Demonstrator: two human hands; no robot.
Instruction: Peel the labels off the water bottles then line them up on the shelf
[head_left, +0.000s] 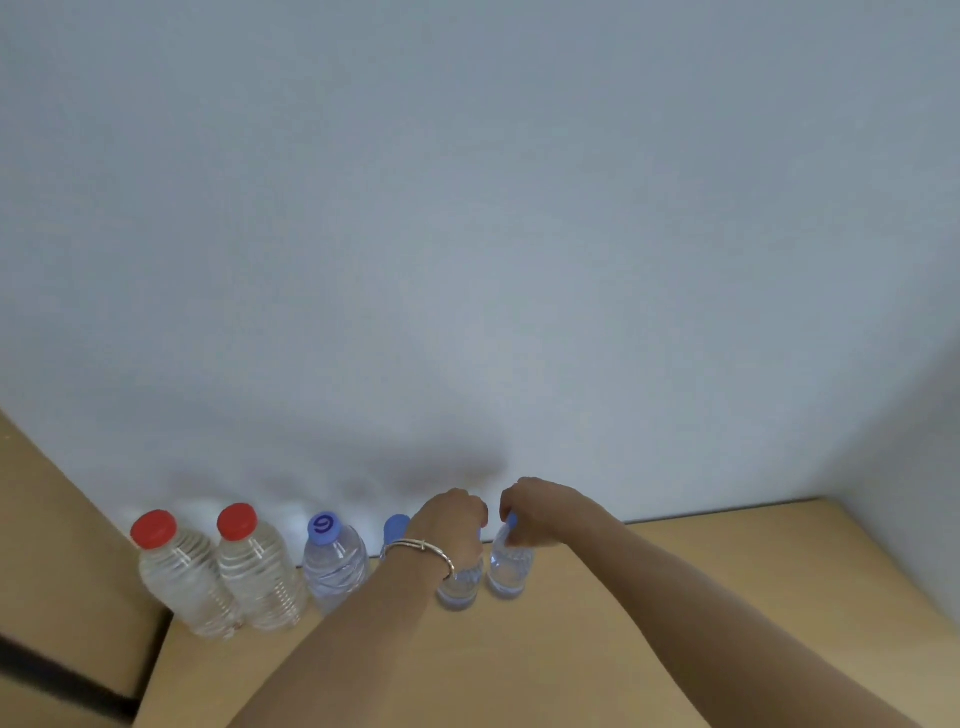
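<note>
1. Our left forearm (337, 634) reaches bare from the near edge, angling far and to the right, with a thin bracelet (423, 546) round the wrist.
2. Our left hand (452, 519) is knuckles-up, its fingers curled down round the top of the left water bottle (460, 590).
3. Our right forearm (701, 597) comes in bare from the near right, angling far and to the left.
4. Our right hand (535, 512) curls its fingers over the cap of the right water bottle (510, 569). It sits just beside our left hand, with a narrow gap between the knuckles.

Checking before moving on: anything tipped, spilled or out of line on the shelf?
Nothing stands out: the bottles stand upright in one row on the shelf, no spill. The left hand and right hand each grip a blue-capped bottle.
</note>
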